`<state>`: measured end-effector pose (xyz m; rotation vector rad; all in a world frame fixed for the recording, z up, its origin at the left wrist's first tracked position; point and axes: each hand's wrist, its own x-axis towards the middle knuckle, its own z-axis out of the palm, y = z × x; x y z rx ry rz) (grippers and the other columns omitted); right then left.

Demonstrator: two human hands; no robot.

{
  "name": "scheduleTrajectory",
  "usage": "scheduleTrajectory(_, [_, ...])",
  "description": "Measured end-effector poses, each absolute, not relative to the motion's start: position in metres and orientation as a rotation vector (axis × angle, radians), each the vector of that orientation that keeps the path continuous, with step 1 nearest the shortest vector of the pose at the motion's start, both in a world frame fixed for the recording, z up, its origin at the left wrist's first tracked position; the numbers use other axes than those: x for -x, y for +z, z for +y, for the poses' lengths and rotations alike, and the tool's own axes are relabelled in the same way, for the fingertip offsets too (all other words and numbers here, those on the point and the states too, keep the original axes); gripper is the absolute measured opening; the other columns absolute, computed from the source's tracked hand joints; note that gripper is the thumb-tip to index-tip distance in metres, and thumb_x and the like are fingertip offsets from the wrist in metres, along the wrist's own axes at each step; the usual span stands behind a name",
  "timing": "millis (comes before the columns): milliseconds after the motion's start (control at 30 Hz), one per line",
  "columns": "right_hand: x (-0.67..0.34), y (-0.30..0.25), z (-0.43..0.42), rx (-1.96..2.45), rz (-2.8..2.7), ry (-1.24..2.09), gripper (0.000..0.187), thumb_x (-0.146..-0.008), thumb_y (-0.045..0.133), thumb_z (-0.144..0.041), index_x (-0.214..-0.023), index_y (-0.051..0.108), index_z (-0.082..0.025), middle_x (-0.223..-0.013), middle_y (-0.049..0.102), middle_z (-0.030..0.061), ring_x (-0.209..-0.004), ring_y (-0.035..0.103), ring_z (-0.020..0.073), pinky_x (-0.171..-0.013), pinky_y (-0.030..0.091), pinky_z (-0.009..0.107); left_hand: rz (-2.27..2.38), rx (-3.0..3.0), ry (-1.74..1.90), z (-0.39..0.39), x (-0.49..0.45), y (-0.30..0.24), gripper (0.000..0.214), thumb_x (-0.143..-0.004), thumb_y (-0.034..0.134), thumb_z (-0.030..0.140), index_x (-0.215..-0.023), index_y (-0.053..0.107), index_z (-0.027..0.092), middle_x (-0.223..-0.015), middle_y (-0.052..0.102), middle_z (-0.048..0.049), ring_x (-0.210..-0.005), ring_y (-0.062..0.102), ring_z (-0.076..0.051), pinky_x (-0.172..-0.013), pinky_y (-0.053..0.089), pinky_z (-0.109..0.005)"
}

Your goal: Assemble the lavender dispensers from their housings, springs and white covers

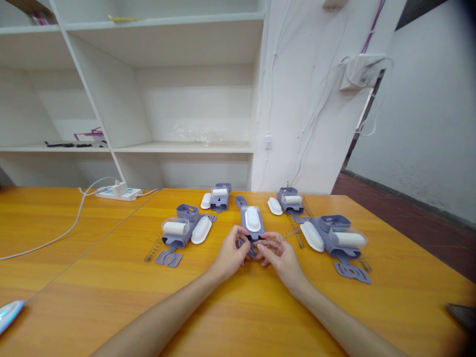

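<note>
At the middle of the table, my left hand (234, 250) and my right hand (280, 260) meet with fingertips pinched on a small grey-purple plastic piece (253, 249). My fingers cover much of it, so its full shape is hidden. Just beyond my fingertips lies a grey-purple plastic housing (261, 221), with a white oval cover (253, 219) on top. A small grey-purple cup-like part (241, 201) stands behind the housing. Beside my right hand lies a loose coil spring (288, 234).
Similar part sets surround me: housings with white rollers (176, 228) (347, 239), white oval covers (201, 230) (312, 236), slotted plates (169, 259) (352, 272) and springs. A power strip (119, 192) sits back left. A dark object (461, 315) lies at the right edge.
</note>
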<state>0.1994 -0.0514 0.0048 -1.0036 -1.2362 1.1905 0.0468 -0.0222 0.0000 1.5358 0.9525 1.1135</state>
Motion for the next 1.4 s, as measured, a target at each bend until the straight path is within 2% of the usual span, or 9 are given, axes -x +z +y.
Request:
scheduleTrajectory(333, [-0.2, 0.011, -0.037, 0.984, -1.082, 0.947, 0.035, -0.074, 0.063, -0.038, -0.1, 0.048, -0.02, -0.088, 0.058, 0.003, -0.067, 0.06, 0.0151, -0.048, 0.047, 0.024, 1.05, -1.651, 1.517, -0.01, -0.046, 0.021, 0.019, -0.072, 0.054, 0.016, -0.089, 0.047, 0.018, -0.084, 0.051, -0.001, -0.079, 0.051, -0.011, -0.071, 0.042, -0.021])
scheduleTrajectory(500, [-0.195, 0.018, -0.015, 0.995, -0.846, 0.847, 0.022, -0.071, 0.063, -0.036, -0.08, 0.05, -0.02, -0.082, 0.057, -0.0005, -0.082, 0.059, 0.0153, -0.065, 0.051, 0.025, 0.986, -1.523, 1.487, 0.011, -0.043, 0.022, 0.022, -0.069, 0.05, 0.014, -0.091, 0.049, 0.018, -0.088, 0.055, -0.0016, -0.062, 0.05, -0.008, -0.055, 0.04, -0.019])
scheduleTrajectory(667, [-0.182, 0.013, -0.027, 1.069, -0.828, 1.043, 0.028, -0.072, 0.059, -0.043, -0.083, 0.044, -0.022, -0.091, 0.061, 0.0013, -0.049, 0.058, 0.0114, -0.041, 0.046, 0.024, 1.163, -1.413, 1.537, 0.032, -0.023, 0.016, 0.011, -0.07, 0.043, 0.017, -0.075, 0.053, 0.016, -0.065, 0.052, 0.0021, -0.051, 0.045, -0.008, -0.048, 0.033, -0.018])
scheduleTrajectory(733, [-0.178, 0.009, -0.033, 1.076, -0.962, 0.995, 0.029, -0.073, 0.058, -0.044, -0.085, 0.045, -0.021, -0.094, 0.061, 0.0035, -0.045, 0.057, 0.0112, -0.038, 0.044, 0.024, 1.256, -1.44, 1.53, 0.034, -0.013, 0.018, 0.011, -0.071, 0.043, 0.02, -0.071, 0.053, 0.017, -0.057, 0.049, 0.0036, -0.048, 0.043, -0.008, -0.047, 0.03, -0.018])
scheduleTrajectory(833, [-0.177, 0.006, -0.032, 1.031, -1.09, 0.839, 0.022, -0.075, 0.058, -0.039, -0.082, 0.049, -0.02, -0.093, 0.062, 0.0054, -0.074, 0.063, 0.018, -0.061, 0.051, 0.029, 1.403, -1.684, 1.536, 0.025, -0.005, 0.027, 0.017, -0.078, 0.044, 0.029, -0.072, 0.054, 0.017, -0.057, 0.049, 0.0034, -0.052, 0.046, -0.01, -0.051, 0.031, -0.02])
scheduleTrajectory(967, [-0.188, 0.007, -0.01, 0.959, -1.165, 0.761, 0.015, -0.076, 0.058, -0.032, -0.076, 0.048, -0.021, -0.102, 0.063, 0.0066, -0.105, 0.055, 0.0213, -0.095, 0.038, 0.039, 1.686, -2.115, 1.294, -0.002, -0.009, 0.035, 0.037, -0.077, 0.047, 0.054, -0.081, 0.056, 0.019, -0.06, 0.055, 0.0004, -0.056, 0.052, -0.014, -0.055, 0.032, -0.023])
scheduleTrajectory(1100, [-0.201, 0.006, 0.015, 0.92, -1.302, 0.82, 0.017, -0.076, 0.058, -0.031, -0.07, 0.046, -0.021, -0.102, 0.064, 0.0067, -0.113, 0.05, 0.0228, -0.102, 0.03, 0.042, 1.845, -2.415, 0.881, -0.016, -0.018, 0.03, 0.06, -0.062, 0.056, 0.069, -0.095, 0.056, 0.018, -0.082, 0.064, -0.0094, -0.072, 0.06, -0.025, -0.059, 0.035, -0.028])
scheduleTrajectory(1233, [-0.209, 0.0, 0.029, 0.913, -1.456, 0.841, 0.016, -0.078, 0.056, -0.031, -0.069, 0.045, -0.022, -0.108, 0.064, 0.0073, -0.118, 0.047, 0.0233, -0.102, 0.029, 0.043, 1.82, -2.479, 0.688, -0.008, -0.017, 0.025, 0.058, -0.07, 0.051, 0.064, -0.106, 0.054, 0.019, -0.089, 0.065, -0.0116, -0.08, 0.061, -0.028, -0.064, 0.038, -0.03])
scheduleTrajectory(1400, [-0.212, -0.004, 0.025, 1.082, -1.622, 0.517, 0.01, -0.078, 0.053, -0.031, -0.077, 0.053, -0.022, -0.107, 0.064, 0.008, -0.111, 0.051, 0.0245, -0.1, 0.031, 0.045, 1.84, -2.485, 0.605, 0.012, -0.006, 0.027, 0.049, -0.077, 0.052, 0.05, -0.118, 0.048, 0.023, -0.095, 0.066, -0.0104, -0.085, 0.062, -0.028, -0.067, 0.04, -0.031])
